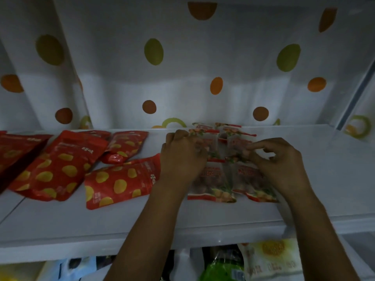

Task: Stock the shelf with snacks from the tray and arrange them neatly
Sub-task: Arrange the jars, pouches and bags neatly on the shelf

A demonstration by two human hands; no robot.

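Left hand (182,157) and right hand (280,165) are placed on the snack packets (211,185) on the shelf (142,224).
Red bags (67,159) are laid at the far left. One packet is gripped by curled left fingers; the next is pinched by the right.

Dim, bluish light is covering the scene. A brighter band is falling across the far dotted backdrop (182,88) just above the shelf (121,222), darkening higher up. Glints are showing on the red pouches (67,159) at left. The small packets (213,185) are looking soft, and the shelf edges are bowing near the corners.
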